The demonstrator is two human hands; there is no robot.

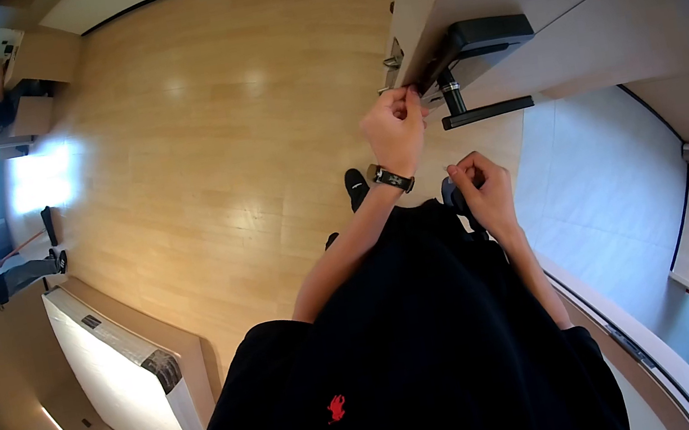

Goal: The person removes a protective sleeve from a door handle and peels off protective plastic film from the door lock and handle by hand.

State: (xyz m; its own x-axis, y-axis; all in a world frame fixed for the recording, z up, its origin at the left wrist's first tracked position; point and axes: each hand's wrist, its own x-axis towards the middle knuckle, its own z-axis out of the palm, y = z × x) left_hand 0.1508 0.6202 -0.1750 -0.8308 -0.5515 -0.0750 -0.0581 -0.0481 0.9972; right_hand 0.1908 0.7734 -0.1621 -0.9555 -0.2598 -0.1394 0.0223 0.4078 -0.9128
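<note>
My left hand [397, 129], with a black wristband [393, 178] on its wrist, is at the edge of a light wood door [603, 17]. Its thumb and fingers are pinched together just below the metal latch plate [394, 63]; whatever they hold, if anything, is hidden. Close beside it on the door face is a black door lock [489, 33] with a lever handle [487, 112]. Lower and to the right, my right hand [487, 191] is in front of my body, thumb against curled fingers. No object shows clearly in it. A dark rounded item [452, 195] lies right behind that hand.
Light wood flooring [210, 119] spreads to the left, grey tiles [597, 173] to the right. A mattress in plastic wrap [119, 362] is at lower left. Farther left, another person [5, 283] is by a long-handled tool [22, 246]. Wooden cabinet pieces [45, 60] stand at upper left.
</note>
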